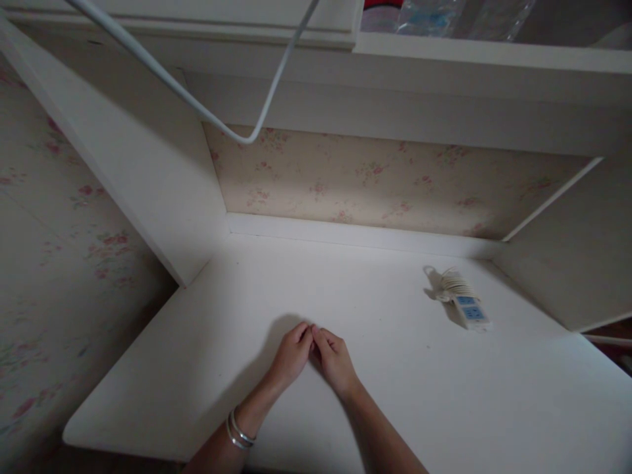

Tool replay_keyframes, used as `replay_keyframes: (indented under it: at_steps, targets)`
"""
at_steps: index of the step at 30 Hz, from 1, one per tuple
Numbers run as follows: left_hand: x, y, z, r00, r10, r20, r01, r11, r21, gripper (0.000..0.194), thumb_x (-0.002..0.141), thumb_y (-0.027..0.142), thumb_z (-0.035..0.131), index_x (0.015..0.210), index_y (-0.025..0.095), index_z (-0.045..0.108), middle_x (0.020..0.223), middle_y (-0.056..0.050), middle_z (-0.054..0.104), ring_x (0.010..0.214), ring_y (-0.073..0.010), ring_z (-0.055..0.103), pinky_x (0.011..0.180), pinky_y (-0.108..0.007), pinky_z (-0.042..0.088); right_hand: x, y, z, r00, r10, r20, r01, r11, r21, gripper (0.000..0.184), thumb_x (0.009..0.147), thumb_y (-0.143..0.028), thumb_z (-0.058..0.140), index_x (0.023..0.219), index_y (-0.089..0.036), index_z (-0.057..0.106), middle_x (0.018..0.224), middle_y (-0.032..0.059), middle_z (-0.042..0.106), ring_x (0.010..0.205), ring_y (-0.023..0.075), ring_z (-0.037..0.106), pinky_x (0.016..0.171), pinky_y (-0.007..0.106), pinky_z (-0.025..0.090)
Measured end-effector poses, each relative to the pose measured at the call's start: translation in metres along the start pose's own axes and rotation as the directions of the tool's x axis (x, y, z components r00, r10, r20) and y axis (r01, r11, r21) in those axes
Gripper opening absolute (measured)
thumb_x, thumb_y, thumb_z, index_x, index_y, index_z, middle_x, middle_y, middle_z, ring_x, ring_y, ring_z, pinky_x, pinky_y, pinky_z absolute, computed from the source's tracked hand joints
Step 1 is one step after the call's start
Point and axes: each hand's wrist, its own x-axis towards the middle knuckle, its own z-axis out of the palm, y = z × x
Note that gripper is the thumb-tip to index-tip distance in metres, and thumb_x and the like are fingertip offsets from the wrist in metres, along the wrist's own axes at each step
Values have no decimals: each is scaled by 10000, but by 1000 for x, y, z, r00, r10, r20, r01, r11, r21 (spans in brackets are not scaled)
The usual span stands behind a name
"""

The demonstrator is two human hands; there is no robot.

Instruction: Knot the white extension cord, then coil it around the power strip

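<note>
My left hand and my right hand rest side by side on the white desk top, near its middle. Their fingertips meet at a point, fingers curled inward and pressed together. Whether anything small lies between the fingertips is hidden. Two silver bangles sit on my left wrist. A white power strip with blue sockets and its cord wound around it lies to the right and further back, apart from both hands.
White side panels stand at left and right of the desk, with floral wallpaper behind. A white cable hangs in a loop above. An upper shelf holds plastic-wrapped items.
</note>
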Motion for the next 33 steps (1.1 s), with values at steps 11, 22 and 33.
replay_keyframes:
  at_steps: [11, 22, 33]
  targets:
    - [0, 2, -1, 1000, -8, 7, 8, 1000, -5, 322, 879, 423, 411, 649, 199, 434, 613, 24, 453, 621, -137, 435, 593, -254, 341, -1, -4, -1, 1000, -5, 8, 6, 1000, -20, 512, 850, -622, 429, 614, -184, 546, 556, -19, 446, 559, 118, 376, 513, 241, 299]
    - [0, -1, 0, 1000, -7, 1, 7, 1000, 15, 310, 881, 400, 410, 656, 194, 460, 617, 21, 473, 623, -137, 442, 596, -252, 342, 0, -1, -1, 1000, -9, 2, 9, 1000, -13, 495, 848, -608, 445, 604, -187, 535, 551, -21, 432, 557, 119, 365, 514, 245, 297]
    - [0, 0, 0, 1000, -2, 4, 1, 1000, 11, 309, 887, 394, 411, 652, 196, 449, 613, 27, 469, 620, -136, 445, 595, -251, 342, 0, 0, -1, 1000, -3, 1, 3, 1000, -2, 496, 848, -608, 445, 605, -186, 538, 542, -26, 424, 544, 115, 354, 509, 245, 293]
